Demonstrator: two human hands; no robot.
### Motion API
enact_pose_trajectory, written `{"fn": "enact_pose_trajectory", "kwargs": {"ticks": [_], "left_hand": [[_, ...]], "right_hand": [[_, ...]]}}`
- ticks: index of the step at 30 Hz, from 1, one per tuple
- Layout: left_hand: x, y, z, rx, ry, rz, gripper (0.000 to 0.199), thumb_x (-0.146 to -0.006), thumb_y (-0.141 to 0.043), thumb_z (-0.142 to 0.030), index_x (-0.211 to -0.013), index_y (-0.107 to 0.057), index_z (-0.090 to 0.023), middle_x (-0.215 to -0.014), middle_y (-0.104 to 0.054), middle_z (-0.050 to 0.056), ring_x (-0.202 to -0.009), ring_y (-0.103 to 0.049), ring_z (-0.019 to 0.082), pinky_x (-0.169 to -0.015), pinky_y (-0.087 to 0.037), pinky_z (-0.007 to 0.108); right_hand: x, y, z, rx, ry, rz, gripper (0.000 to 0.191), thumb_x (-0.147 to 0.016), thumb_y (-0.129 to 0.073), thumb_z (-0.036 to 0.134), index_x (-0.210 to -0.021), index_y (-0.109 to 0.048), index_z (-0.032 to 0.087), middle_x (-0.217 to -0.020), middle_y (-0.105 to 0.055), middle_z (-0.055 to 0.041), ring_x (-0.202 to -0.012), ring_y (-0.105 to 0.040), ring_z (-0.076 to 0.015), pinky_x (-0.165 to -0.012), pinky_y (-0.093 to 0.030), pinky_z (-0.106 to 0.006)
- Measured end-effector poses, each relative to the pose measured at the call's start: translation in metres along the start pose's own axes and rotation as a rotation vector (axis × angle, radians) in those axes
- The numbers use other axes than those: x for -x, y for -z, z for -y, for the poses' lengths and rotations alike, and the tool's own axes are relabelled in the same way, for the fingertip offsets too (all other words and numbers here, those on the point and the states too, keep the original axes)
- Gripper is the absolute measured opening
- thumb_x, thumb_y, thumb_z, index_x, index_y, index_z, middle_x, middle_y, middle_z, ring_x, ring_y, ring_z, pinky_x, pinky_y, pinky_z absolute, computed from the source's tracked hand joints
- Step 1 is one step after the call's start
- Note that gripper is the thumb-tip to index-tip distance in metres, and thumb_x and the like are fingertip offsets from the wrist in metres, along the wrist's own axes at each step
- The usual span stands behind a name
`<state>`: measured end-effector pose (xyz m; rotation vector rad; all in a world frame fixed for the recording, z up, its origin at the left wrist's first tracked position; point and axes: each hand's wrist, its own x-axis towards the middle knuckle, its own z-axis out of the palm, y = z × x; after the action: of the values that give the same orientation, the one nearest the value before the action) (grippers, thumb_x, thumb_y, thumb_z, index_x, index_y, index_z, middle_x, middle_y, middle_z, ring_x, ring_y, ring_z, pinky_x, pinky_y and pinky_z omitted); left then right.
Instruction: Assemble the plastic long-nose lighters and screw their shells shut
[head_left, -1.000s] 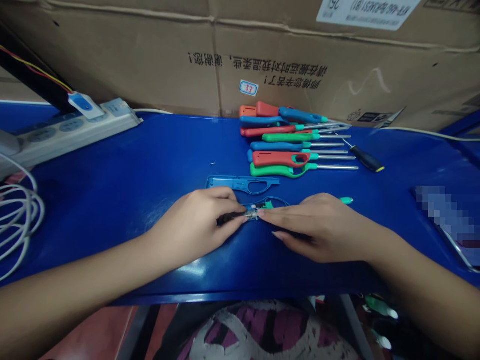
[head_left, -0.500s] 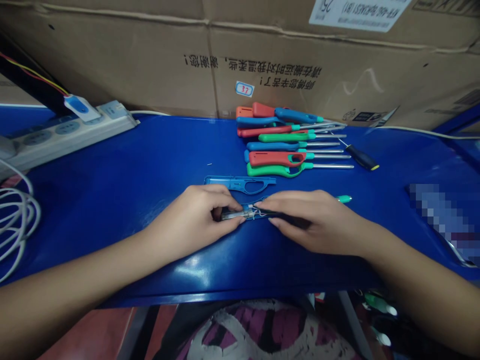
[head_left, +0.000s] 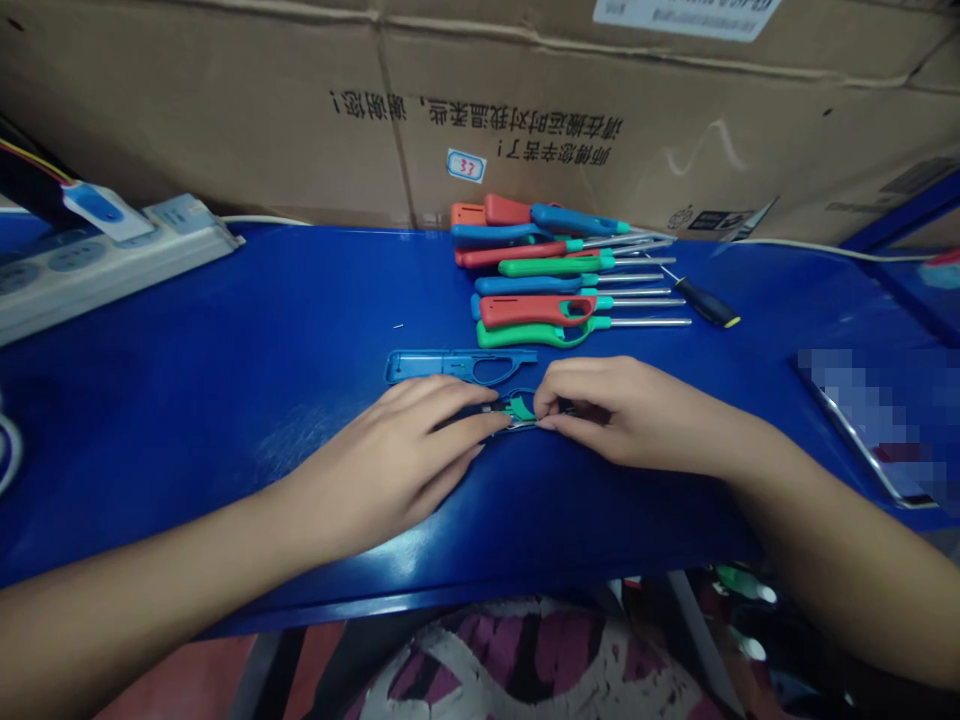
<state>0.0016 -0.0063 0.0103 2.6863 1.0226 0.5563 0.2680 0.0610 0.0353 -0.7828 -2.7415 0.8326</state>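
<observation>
An opened blue gas lighter half (head_left: 517, 428) lies on the table under both hands, with a green trigger (head_left: 519, 408) showing in it. My left hand (head_left: 405, 440) lies across its handle end, fingers stretched over the shell and thumb at the near side, holding it; most of the handle is hidden. My right hand (head_left: 600, 410) is closed, thumb and forefinger pinched at the right edge of the trigger; the nozzle end beyond is covered. Just behind lies the other blue shell half (head_left: 420, 365), its inside facing up.
Several assembled lighters (head_left: 540, 310) in red, blue, green and orange lie at the back, near a screwdriver (head_left: 705, 303). A tiny metal pin (head_left: 398, 325) lies left of them. A power strip (head_left: 112, 250) is at left, a carton (head_left: 285, 150) behind, a blurred-out flat object (head_left: 862, 430) at right.
My left fingers have gone from pinching the clear tube to stretching over the shell. The green trigger now shows between my hands. My right fingers have curled in. The view has shifted slightly right.
</observation>
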Motion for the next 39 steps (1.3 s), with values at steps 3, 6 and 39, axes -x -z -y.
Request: {"fn": "enact_pose_trajectory", "kwargs": {"ticks": [3, 6, 39], "left_hand": [[0.0020, -0.0028, 0.0025, 0.002, 0.003, 0.024, 0.037, -0.103, -0.047, -0.017, -0.137, -0.059, -0.022, -0.137, -0.061, 0.011, -0.125, -0.057, 0.028, -0.103, -0.051, 0.047], [0.0025, -0.0043, 0.0039, 0.025, -0.004, 0.027, 0.040, -0.102, -0.046, -0.013, -0.139, -0.058, -0.021, -0.137, -0.060, 0.012, -0.125, -0.057, 0.027, -0.103, -0.052, 0.046], [0.0002, -0.0042, 0.0023, 0.073, 0.005, 0.059, 0.052, -0.096, -0.045, -0.005, -0.141, -0.060, -0.024, -0.139, -0.055, 0.014, -0.125, -0.052, 0.028, -0.101, -0.053, 0.046]], "right_hand": [[-0.0004, -0.0003, -0.0004, -0.027, 0.029, -0.030, 0.008, -0.097, -0.057, 0.016, -0.098, -0.065, 0.018, -0.092, -0.066, -0.0005, -0.080, -0.058, -0.0111, -0.071, -0.043, -0.024], [0.0001, -0.0001, -0.0006, -0.036, 0.047, -0.055, 0.009, -0.095, -0.059, 0.012, -0.098, -0.066, 0.018, -0.090, -0.067, 0.0004, -0.076, -0.058, -0.0096, -0.069, -0.043, -0.022], [-0.0016, -0.0035, 0.0030, 0.042, 0.028, -0.008, 0.009, -0.096, -0.058, 0.020, -0.100, -0.066, 0.018, -0.096, -0.065, -0.0039, -0.083, -0.060, -0.0139, -0.071, -0.044, -0.026]]}}
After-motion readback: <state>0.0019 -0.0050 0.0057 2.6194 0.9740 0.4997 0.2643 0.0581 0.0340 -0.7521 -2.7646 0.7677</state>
